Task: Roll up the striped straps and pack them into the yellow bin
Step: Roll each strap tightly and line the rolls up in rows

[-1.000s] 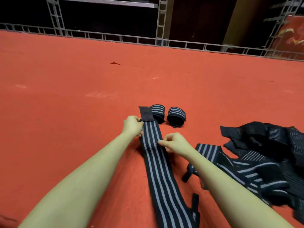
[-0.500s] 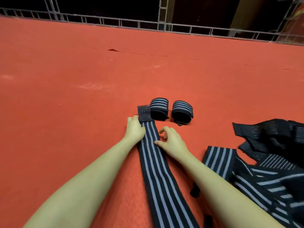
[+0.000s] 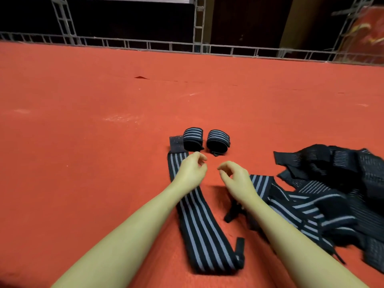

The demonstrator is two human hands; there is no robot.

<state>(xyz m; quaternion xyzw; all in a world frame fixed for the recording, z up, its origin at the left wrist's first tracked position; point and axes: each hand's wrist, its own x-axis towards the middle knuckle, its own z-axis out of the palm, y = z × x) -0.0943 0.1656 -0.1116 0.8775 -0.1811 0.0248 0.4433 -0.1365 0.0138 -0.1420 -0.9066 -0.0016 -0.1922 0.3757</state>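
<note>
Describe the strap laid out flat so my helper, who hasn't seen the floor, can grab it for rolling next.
On the red carpet, find the two rolled straps sitting side by side. The flat strap starts just left of them and runs straight back towards the person, passing under the left hand. Unlike the tangled pile to the right, it lies alone and fully stretched out.

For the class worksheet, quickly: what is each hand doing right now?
Left hand: open, loosely curled, holding nothing.
Right hand: open, loosely curled, holding nothing.
</note>
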